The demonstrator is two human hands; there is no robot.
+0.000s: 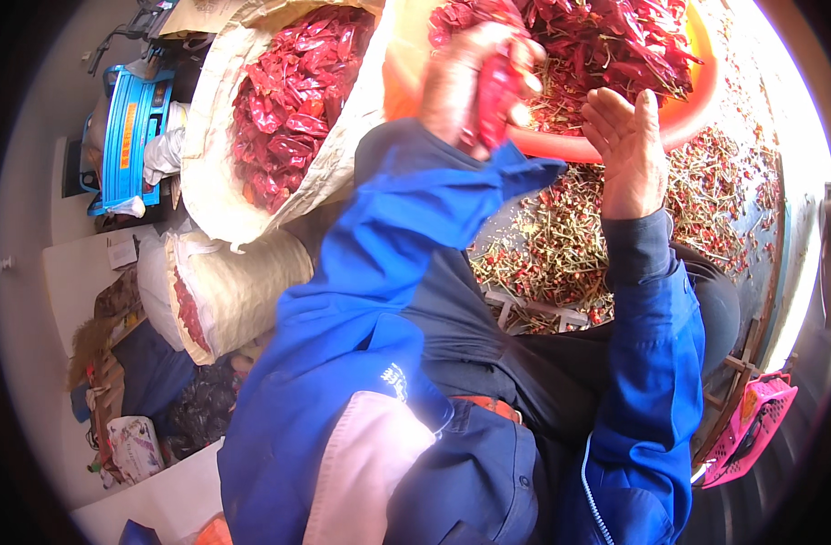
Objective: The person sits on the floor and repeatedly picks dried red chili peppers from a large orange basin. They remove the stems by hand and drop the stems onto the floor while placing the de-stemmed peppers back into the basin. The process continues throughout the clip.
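My left hand [453, 85] is closed around several dried red chilli peppers [495, 95] and is blurred. It is over the near left side of an orange plastic basin [661, 133]. A pile of dried red chillies [613, 41] fills much of the basin, with loose stems among them. My right hand [626, 153] is at the basin's near rim, palm turned up, thumb apart from the fingers, holding nothing. To the left, a large pale woven sack [208, 143] stands with its mouth wide, full of shiny red chillies [296, 116].
Chilli stems and scraps [565, 238] cover the floor between my legs and the basin. A second woven sack [252, 286] lies at the left, red chillies showing at its end. Behind it are a blue folding stool [133, 139] and a black plastic bag [201, 405]. A pink plastic basket [749, 429] is at the right.
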